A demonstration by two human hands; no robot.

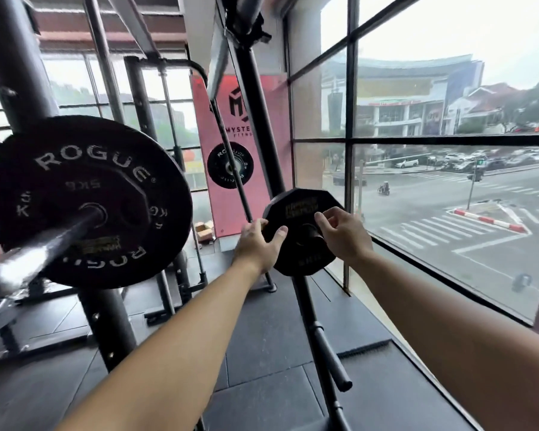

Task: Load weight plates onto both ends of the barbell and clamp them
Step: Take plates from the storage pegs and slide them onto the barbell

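A small black weight plate (296, 213) hangs on a storage peg of the slanted rack post at centre. My left hand (255, 244) grips its left edge, thumb across the face. My right hand (344, 233) holds its right side, fingers curled over the front. At left, the steel barbell sleeve (28, 253) points toward me with a big black ROGUE bumper plate (87, 200) and a smaller 5 kg plate (106, 194) in front of it. No clamp shows on the sleeve.
Black rack uprights (19, 57) stand at left. Another plate (230, 165) hangs further back before a pink banner. Bare storage pegs (332, 359) jut from the post lower down. Large windows (448, 181) run along the right, with dark rubber floor below.
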